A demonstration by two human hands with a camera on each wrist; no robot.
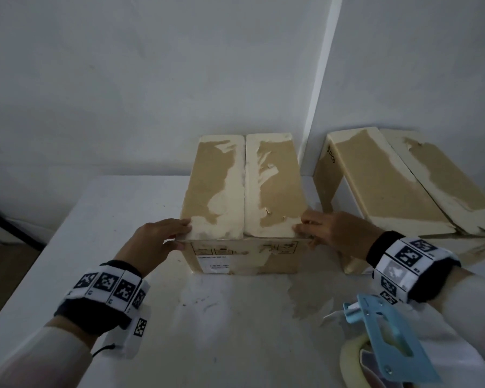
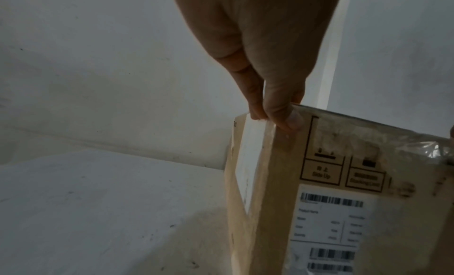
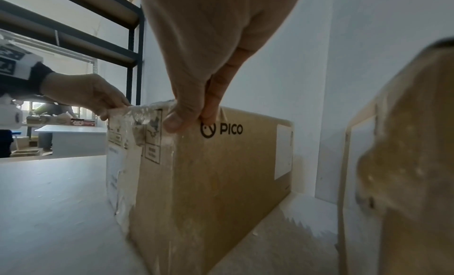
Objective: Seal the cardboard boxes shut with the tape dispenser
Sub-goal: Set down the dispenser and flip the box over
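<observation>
Head view: dim, grey and low in contrast; the wall [image 1: 123,79] darkens toward the upper left corner. A soft shadow lies on the bench [image 1: 235,317] just near the middle box [image 1: 244,191]. Wide-angle distortion bends straight edges at the frame borders.

Left wrist view: dim; the barcode label [image 2: 329,221] is soft and its small print is unreadable.

Right wrist view: brightest at far left, where daylight enters from a window [image 3: 36,106]. Old tape [image 3: 142,114] on the box glints. The second box [image 3: 405,162] at near right is blurred.

Left hand [image 1: 154,242] and right hand [image 1: 331,233] forward, fingers curled.
</observation>
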